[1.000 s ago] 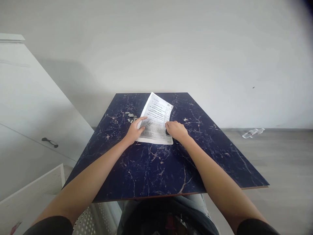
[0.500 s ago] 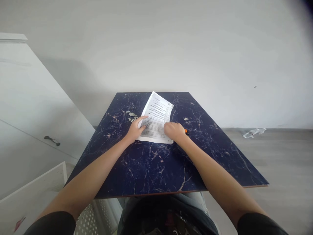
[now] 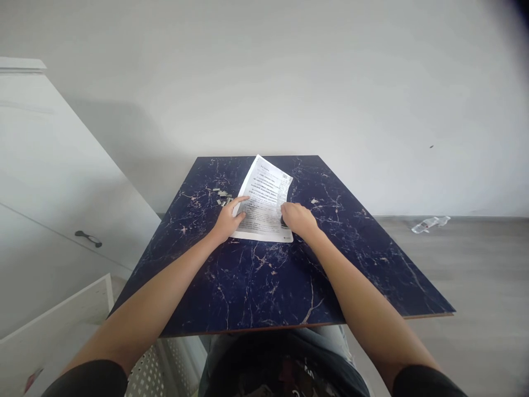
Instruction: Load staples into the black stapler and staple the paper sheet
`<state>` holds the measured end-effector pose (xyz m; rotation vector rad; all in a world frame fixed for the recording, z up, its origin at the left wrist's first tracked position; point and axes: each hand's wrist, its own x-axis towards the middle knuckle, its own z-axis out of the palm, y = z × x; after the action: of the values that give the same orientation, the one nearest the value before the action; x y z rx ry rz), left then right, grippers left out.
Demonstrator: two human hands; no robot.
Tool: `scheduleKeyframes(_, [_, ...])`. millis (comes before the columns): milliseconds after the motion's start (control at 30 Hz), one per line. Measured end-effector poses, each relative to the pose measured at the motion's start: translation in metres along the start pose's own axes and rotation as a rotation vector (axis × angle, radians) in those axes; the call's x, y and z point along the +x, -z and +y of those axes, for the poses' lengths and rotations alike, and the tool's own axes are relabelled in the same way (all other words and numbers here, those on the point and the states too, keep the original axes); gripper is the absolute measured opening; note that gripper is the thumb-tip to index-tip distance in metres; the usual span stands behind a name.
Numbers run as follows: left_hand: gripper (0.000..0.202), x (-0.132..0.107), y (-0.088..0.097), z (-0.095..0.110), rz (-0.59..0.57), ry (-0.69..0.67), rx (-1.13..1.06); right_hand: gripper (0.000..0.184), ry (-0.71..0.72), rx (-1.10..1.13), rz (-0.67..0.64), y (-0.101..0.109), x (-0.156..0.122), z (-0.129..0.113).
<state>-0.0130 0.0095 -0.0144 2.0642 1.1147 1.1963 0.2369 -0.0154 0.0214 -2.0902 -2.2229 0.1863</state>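
Note:
A printed paper sheet [image 3: 264, 190] lies at a slant on the dark blue marbled table [image 3: 264, 292], its right edge slightly curled. My left hand [image 3: 227, 221] holds the sheet by its left edge, thumb and a finger lying over the print. At the right edge of the paper, my right hand [image 3: 301, 219] is closed round a small black tool [image 3: 283, 222]. Only a dark end of the tool shows below my fingers, so its kind is hard to make out. Several small greyish strips [image 3: 223, 196] lie in a loose pile beyond my left hand.
A small pale scrap [image 3: 314, 201] is on the table right of the paper. A white cabinet [image 3: 49, 165] with a dark handle stands at left, above a white perforated basket [image 3: 144, 375]. Clear plastic packaging [image 3: 430, 224] lies on the floor by the wall.
My right hand has shifted slightly right and turned. The black end now shows at its left side, while the orange part at its right is hidden. My left hand stays put.

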Motion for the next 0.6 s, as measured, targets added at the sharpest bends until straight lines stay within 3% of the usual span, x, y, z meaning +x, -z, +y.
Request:
scheduleKeyframes(167, [0.048,0.000,0.001,0.001,-0.011,0.014,-0.015,0.045,-0.058,0.158,0.083,-0.002,0.003,0.015])
scheduleKeyframes(600, [0.048,-0.001,0.010,0.001,0.047,0.035,-0.017,0.042,-0.074,0.183,0.116,-0.004,0.003,0.016])
